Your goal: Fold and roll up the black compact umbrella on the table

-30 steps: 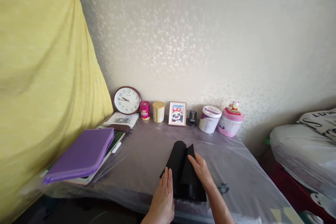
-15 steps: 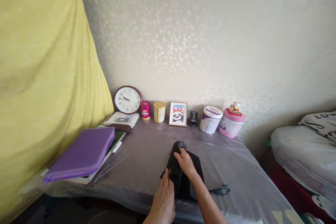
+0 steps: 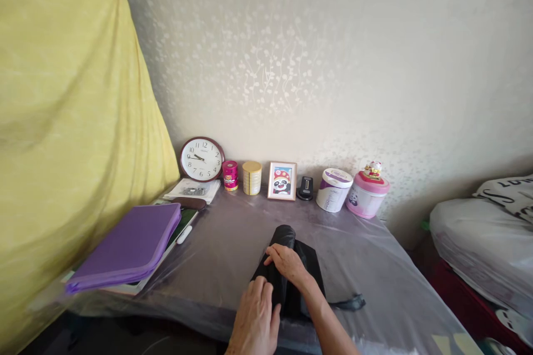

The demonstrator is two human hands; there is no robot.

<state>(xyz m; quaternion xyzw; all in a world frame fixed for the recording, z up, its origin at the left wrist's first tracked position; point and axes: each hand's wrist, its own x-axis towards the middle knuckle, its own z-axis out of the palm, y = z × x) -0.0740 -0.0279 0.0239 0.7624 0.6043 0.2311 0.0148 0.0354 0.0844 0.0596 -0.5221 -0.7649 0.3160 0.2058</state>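
Observation:
A black folded cloth item (image 3: 312, 266) lies at the near middle of the table, its kind not clear. A thick raised fold runs along its left part, and a thin dark strap (image 3: 352, 303) trails to the right. My left hand (image 3: 256, 310) grips the near left edge of the black cloth, fingers bent over it and thumb apart. Across the raised fold rests my right hand (image 3: 287, 266), with its fingers curled round the cloth. What lies under the right palm is hidden.
A purple folder (image 3: 129, 241) lies on papers at the left, beside a white pen-like object (image 3: 184, 234). Along the wall stand a clock (image 3: 202, 158), tins (image 3: 252, 178), a framed panda picture (image 3: 282, 182) and tubs (image 3: 333, 191). Yellow curtain (image 3: 75, 122) hangs left.
My right hand has slid back toward me and left, off the far end of the fold. My left hand's fingers, straight before, are now bent over the cloth's edge.

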